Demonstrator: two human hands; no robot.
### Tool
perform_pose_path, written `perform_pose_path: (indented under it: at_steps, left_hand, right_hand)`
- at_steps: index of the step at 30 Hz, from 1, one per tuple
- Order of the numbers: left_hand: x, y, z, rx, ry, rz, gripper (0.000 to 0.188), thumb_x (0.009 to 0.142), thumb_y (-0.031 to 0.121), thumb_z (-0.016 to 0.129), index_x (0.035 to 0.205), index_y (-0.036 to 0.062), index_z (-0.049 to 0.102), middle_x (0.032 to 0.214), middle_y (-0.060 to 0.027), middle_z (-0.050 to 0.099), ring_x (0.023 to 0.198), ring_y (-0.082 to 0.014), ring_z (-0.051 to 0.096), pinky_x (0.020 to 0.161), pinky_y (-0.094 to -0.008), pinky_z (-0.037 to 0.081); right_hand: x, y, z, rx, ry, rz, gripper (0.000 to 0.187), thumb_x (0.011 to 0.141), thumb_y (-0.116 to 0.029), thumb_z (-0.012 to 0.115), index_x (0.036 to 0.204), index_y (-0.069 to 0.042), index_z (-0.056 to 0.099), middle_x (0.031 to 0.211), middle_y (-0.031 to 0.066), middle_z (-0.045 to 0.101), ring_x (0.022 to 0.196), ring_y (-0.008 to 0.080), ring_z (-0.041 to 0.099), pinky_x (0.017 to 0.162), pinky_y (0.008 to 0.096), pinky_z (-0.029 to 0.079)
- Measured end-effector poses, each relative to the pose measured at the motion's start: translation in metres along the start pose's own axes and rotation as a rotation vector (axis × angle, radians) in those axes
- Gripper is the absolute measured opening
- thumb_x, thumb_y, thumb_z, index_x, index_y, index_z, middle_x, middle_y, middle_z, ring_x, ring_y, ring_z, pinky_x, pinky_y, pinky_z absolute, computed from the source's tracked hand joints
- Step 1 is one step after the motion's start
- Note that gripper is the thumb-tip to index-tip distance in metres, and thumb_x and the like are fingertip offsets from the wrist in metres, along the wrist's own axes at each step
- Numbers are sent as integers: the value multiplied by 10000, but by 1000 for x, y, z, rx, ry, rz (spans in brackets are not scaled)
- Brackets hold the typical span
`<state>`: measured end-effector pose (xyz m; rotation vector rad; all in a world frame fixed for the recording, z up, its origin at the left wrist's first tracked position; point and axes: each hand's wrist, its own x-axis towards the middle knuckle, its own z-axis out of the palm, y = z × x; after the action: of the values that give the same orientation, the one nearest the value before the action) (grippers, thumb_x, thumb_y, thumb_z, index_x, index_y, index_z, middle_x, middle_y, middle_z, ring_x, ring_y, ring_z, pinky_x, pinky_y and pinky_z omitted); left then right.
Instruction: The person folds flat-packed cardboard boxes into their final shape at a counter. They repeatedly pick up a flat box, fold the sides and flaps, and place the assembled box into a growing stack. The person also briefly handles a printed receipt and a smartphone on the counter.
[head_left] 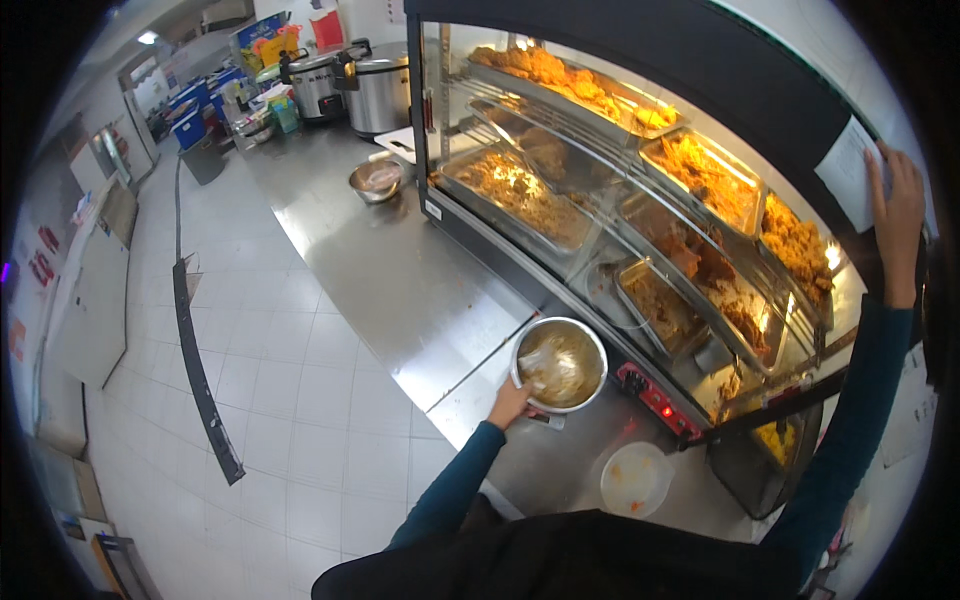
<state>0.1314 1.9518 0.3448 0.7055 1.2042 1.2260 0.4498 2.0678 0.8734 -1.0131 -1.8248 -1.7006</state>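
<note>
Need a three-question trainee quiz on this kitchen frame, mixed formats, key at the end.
1. Which grip holds the round silver metal bowl?
2. True or false: the round white container sits on the floor.
3. What does the black-framed, glass-fronted display cabinet contain?
a) folded towels
b) golden-brown food
c) green glass bottles

Key:
1. The left grip.
2. False; it sits on the silver metal counter.
3. b
</note>
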Motion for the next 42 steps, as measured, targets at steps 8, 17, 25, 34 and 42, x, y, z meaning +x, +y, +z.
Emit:
perform_pose_path:
  at_steps: [8,17,25,34,42]
  left_hand:
    - [80,52,-164,-111,301,141,387,802,77,335,1172,28,231,808,-250,550,463,-286,582,332,-291,492]
    - [132,101,-224,-264,604,75,613,802,429,470,1244,91,214,873,-117,554,556,-139,515,460,-240,427]
    - [-48,-15,-168,-396,492,314,310,843,277,455,1074,70,462,902,-66,573,716,-123,555,532,-198,426]
    - [-297,-173,-85,-300,819,-191,307,804,295,431,1010,82,513,846,-66,584,679,-117,537,551,-228,393]
    - [-456,-399,26,569,435,-871,504,680,508,549,846,36,608,868,-170,591,827,-319,551,711,-381,431]
  right_hand:
    - [29,-70,3,309,150,34,248,818,-182,492,1000,-16,521,899,131,515,837,259,496,732,313,392]
    - [61,-118,4,113,207,168,269,811,-280,483,1025,-127,540,968,30,520,916,198,448,792,358,313]
    - [58,-131,5,67,179,276,344,795,-353,493,1086,-171,506,1013,24,513,978,192,429,844,375,275]
    - [39,-127,-4,561,649,312,507,808,-403,467,1208,-110,362,1154,80,441,1112,235,353,915,371,236]
    - [-107,-309,-215,1875,272,-312,422,634,-256,646,976,-55,501,1067,136,474,1060,296,387,911,421,261]
